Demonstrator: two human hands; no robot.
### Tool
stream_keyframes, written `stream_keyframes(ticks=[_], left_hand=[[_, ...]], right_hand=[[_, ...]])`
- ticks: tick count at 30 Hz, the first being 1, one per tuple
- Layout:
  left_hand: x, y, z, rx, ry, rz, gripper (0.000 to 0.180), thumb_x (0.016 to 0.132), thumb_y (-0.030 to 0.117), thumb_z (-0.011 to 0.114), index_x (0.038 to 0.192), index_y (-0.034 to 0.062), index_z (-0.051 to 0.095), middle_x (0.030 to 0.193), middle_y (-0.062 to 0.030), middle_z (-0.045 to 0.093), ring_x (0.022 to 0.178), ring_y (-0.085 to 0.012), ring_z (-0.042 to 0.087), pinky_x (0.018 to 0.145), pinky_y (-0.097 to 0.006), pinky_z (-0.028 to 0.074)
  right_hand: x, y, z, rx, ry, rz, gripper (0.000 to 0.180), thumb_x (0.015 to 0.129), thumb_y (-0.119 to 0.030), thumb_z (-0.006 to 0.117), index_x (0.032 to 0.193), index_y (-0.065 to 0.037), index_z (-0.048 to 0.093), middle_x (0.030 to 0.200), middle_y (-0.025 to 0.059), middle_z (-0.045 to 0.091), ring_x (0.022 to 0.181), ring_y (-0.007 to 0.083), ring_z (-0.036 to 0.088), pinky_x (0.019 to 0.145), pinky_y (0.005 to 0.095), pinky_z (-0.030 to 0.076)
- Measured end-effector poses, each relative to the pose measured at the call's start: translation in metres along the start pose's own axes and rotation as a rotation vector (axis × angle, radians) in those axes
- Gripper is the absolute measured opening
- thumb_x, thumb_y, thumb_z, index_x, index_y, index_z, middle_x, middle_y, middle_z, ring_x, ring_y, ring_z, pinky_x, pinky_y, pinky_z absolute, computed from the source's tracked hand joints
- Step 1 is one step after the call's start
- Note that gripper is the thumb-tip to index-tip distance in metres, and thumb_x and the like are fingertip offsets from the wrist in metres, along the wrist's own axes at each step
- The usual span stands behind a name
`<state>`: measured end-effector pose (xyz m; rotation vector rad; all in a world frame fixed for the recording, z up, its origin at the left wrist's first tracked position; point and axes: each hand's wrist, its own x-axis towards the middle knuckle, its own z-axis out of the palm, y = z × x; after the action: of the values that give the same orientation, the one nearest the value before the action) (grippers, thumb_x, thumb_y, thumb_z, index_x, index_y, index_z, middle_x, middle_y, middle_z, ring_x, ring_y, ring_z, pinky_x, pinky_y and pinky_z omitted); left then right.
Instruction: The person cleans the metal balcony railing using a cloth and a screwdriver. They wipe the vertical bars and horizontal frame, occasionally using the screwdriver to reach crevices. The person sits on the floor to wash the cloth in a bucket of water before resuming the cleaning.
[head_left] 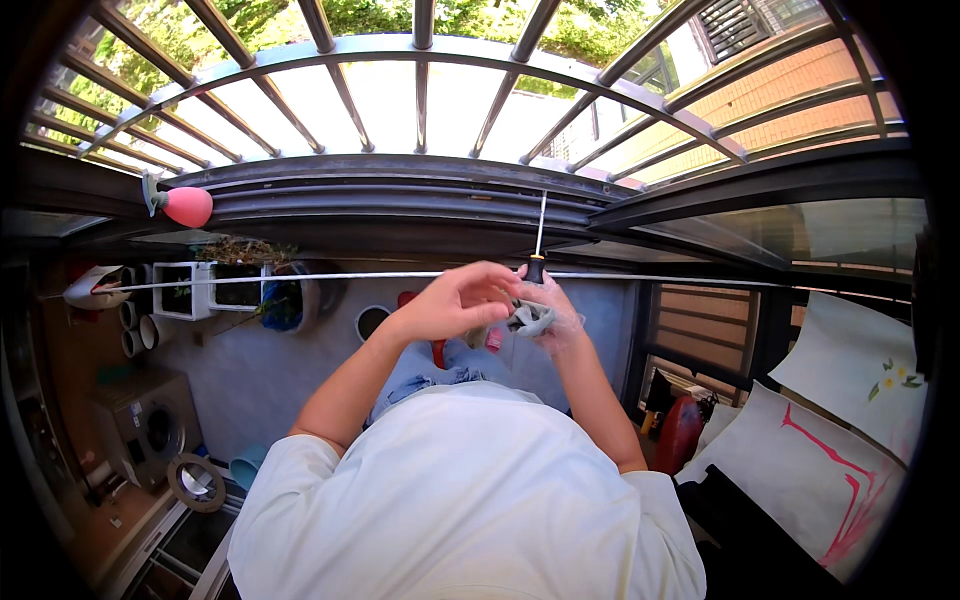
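Observation:
A screwdriver [537,265] with a black handle, an orange-yellow ring and a long metal shaft stands up from my right hand [562,318]. Its tip points away from me at the dark window track [400,200]. That same hand has a crumpled grey cloth [531,318] against its palm, below the handle. A whitish sheen covers part of the hand; what causes it I cannot make out. My left hand [455,303] hovers just beside the cloth with bent, parted fingers and nothing visible in them. Whether its fingertips touch the cloth is unclear.
A thin white line [350,276] stretches across in front of me at hand height. Beyond the track rise metal bars [422,100]. A pink rounded object [188,207] is at the left of the sill. White planters [182,290] and a washing machine [150,425] stand left; painted sheets [800,470] lie right.

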<state>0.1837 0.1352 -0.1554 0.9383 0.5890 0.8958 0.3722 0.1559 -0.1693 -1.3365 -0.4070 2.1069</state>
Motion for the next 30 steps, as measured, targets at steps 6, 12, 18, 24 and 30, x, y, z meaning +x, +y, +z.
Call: stream_keyframes(ticks=[6,12,18,24,30], left_hand=[[0.077,-0.087,-0.099,1.314,0.799,0.218,0.01,0.074,0.011,0.063,0.082,0.0055,0.064,0.076,-0.0078,0.058,0.062,-0.023,0.056,0.061,-0.034,0.041],[0.104,-0.121,-0.089,1.071,0.753,-0.068,0.02,0.082,0.023,0.059,0.088,0.0048,0.064,0.084,-0.0056,0.061,0.076,-0.0191,0.059,0.068,-0.033,0.043],[0.046,-0.108,-0.043,-0.065,0.171,-0.386,0.056,0.091,0.047,0.042,0.127,0.0044,0.041,0.109,-0.0084,0.055,0.104,-0.0137,0.049,0.088,-0.028,0.04],[0.007,-0.125,-0.035,0.077,0.293,-0.388,0.041,0.089,0.03,0.052,0.121,0.0057,0.047,0.105,-0.007,0.056,0.093,-0.0155,0.054,0.081,-0.028,0.043],[-0.029,-0.133,-0.057,0.2,0.621,-0.414,0.021,0.084,0.013,0.055,0.103,0.0033,0.056,0.092,-0.0035,0.059,0.087,-0.0109,0.054,0.077,-0.026,0.044]], right_hand=[[-0.028,-0.002,-0.022,-0.051,0.054,-0.106,0.023,0.076,-0.003,0.063,0.092,-0.01,0.048,0.079,0.0035,0.056,0.069,0.0151,0.06,0.058,0.0284,0.051],[-0.006,0.021,-0.048,-0.476,0.197,-0.197,0.024,0.077,-0.011,0.065,0.096,-0.004,0.051,0.079,0.0019,0.053,0.071,0.0089,0.05,0.066,0.0246,0.044],[0.026,0.029,-0.038,-0.418,0.223,-0.172,0.022,0.081,-0.018,0.061,0.094,-0.003,0.051,0.082,0.0022,0.053,0.073,0.0091,0.05,0.065,0.0255,0.044],[0.055,0.036,-0.032,-0.533,0.146,-0.179,0.024,0.082,-0.017,0.059,0.098,-0.001,0.051,0.077,0.0045,0.056,0.069,0.0111,0.056,0.062,0.0259,0.047],[0.084,-0.017,-0.053,-1.262,0.298,0.004,0.04,0.077,-0.019,0.06,0.112,-0.002,0.053,0.072,0.0143,0.063,0.057,0.0211,0.065,0.059,0.0326,0.051]])
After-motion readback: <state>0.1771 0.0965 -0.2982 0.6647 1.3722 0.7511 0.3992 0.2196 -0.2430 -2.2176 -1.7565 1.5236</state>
